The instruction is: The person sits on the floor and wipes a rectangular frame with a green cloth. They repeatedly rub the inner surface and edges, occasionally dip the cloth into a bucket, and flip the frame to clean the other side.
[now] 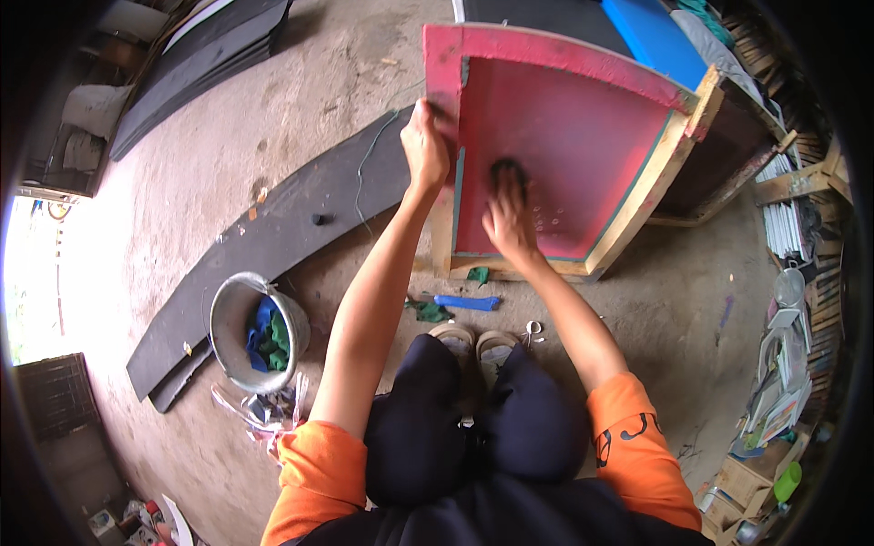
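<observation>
A wooden screen-printing frame [564, 52], stained pink along its top and left, stands tilted in front of me. Its pink mesh [583, 136] has a blue-green border and a few pale spots low down. My left hand [425, 150] is closed around the frame's left side. Against the mesh, left of its middle, my right hand [510, 214] presses a small dark pad or cloth wad [503, 169]. The fingers partly cover that wad, so its exact kind is unclear.
A grey bucket [223, 332] with blue and green cloths stands at left, beside long dark sheets [300, 205] on the floor. A blue strip [467, 302] and green scraps [430, 311] lie before my feet. Another frame [710, 173] leans at right, near stacked clutter.
</observation>
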Demonstrator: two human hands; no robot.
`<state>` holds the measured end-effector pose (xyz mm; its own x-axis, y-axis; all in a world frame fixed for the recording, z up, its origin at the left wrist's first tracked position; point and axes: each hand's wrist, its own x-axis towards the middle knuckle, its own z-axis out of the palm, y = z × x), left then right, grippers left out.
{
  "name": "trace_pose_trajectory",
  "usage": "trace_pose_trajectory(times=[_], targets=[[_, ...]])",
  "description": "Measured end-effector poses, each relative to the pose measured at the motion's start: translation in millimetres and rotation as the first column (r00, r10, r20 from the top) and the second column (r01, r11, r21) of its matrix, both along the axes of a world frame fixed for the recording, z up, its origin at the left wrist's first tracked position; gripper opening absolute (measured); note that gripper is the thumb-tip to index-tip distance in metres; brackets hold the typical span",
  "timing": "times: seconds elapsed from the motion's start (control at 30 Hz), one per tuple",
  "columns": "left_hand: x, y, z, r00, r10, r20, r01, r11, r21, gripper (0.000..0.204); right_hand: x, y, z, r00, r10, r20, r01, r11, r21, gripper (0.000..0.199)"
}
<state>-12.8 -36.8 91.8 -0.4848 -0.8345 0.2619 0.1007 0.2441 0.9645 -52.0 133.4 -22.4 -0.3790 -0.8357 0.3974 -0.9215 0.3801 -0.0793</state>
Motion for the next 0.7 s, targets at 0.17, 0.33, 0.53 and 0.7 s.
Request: trace_pose_trajectory(times=[0.17, 0.33, 0.53, 0.7], targets=[[-0.9, -9.4, -10.9, 1.0, -0.013, 0.014, 0.015, 0.995, -0.099, 0.05, 51.0, 67.8, -64.1, 0.896, 0.283, 0.343, -0.323, 0.944, 0.067, 0.047], [3.8, -5.2, -16.9, 0.99, -0.115, -0.082, 0.099, 0.979, -0.177, 0.038, 71.5, 66.7, -60.1, 0.831, 0.216, 0.513, -0.194, 0.976, -0.096, 0.049], [22.9, 10.6, -54.2, 0.968, -0.242, 0.058, 0.246, 0.967, -0.067, 0.043, 61.9, 65.7, -59.7, 0.882, 0.171, 0.438, -0.182, 0.983, -0.017, 0.028], [49.4, 1.5, -66.1, 0.905, -0.342, 0.253, 0.382, 0.915, -0.129, 0.058, 57.0, 54.9, -24.2, 0.923, 0.066, 0.38, -0.019, 0.992, -0.125, 0.024]])
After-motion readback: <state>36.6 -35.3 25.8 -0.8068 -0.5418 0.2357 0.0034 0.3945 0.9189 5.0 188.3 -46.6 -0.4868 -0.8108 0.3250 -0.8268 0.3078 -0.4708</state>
